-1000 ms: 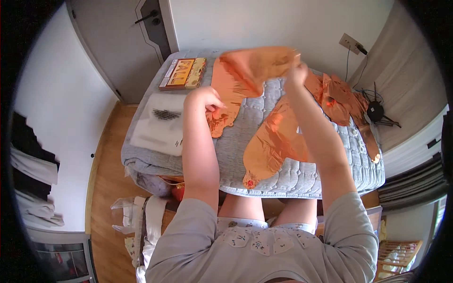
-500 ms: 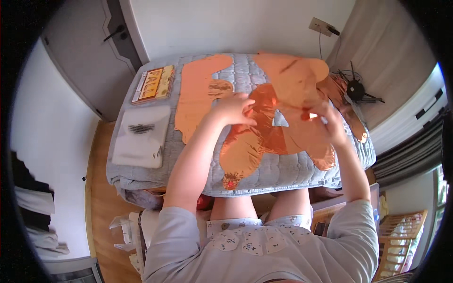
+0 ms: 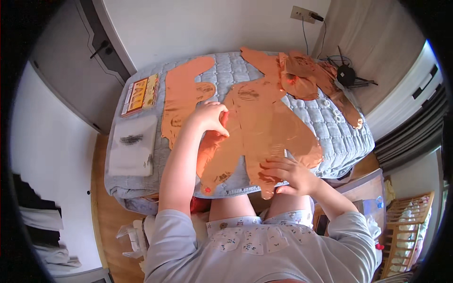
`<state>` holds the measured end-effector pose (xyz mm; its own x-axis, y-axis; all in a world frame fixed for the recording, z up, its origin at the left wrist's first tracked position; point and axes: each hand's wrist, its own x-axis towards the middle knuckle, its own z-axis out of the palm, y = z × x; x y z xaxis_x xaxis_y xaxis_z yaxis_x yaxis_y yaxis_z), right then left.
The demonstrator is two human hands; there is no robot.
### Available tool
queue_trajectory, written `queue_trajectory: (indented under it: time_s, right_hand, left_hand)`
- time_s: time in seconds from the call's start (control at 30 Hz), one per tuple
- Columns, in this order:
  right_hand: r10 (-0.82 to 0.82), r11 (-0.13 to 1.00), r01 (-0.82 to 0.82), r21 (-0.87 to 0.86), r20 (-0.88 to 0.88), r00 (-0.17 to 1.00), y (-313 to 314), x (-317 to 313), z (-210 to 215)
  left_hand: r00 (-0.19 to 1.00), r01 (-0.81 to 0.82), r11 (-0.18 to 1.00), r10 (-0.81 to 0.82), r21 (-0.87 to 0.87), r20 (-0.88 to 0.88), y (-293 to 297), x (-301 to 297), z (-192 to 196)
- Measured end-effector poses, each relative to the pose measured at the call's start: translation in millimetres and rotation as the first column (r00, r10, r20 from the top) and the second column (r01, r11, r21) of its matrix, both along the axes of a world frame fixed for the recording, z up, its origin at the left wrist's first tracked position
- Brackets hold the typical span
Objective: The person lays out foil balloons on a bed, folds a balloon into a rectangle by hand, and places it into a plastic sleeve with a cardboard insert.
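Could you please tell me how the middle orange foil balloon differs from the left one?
The middle foil balloon is broader; the left foil balloon is narrower. The middle one reaches the mattress's near edge, while the left one's visible part stops short of it. The right hand is at the middle one, well away from the left one. Both are shiny orange.

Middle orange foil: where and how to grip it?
Likely by its narrow near tab, from the near side, thumb under and fingers on top: the middle foil lies thin and mostly flat, and that tab seems to poke past the mattress edge, right beside the right hand.
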<state>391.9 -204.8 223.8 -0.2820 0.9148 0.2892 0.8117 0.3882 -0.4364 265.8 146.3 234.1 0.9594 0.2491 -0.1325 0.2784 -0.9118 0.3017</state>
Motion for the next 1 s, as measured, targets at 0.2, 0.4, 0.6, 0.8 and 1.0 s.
queue_trajectory:
  time_s: [0.2,0.4,0.6,0.8,1.0]
  right_hand:
    - [-0.390,0.921,0.390,-0.013,0.042,0.920,27,-8,-7]
    - [-0.447,0.894,0.439,0.089,0.235,0.863,46,-2,-20]
    - [-0.468,0.882,0.451,0.135,0.151,0.871,29,21,-6]
    - [-0.928,0.348,0.934,0.082,-0.112,0.356,-78,191,-11]
    - [-0.856,0.484,0.810,0.330,-0.011,0.516,-168,312,-23]
  left_hand:
    - [0.999,-0.051,0.998,0.052,0.031,-0.004,-1,-8,5]
    - [0.992,-0.094,0.993,0.099,0.067,-0.072,-5,-11,12]
    - [0.986,-0.049,0.998,0.042,0.045,0.159,1,-9,1]
    - [0.878,-0.007,0.996,0.047,-0.085,0.476,-2,-3,15]
    - [0.863,0.189,0.981,-0.149,-0.036,0.483,-52,43,24]
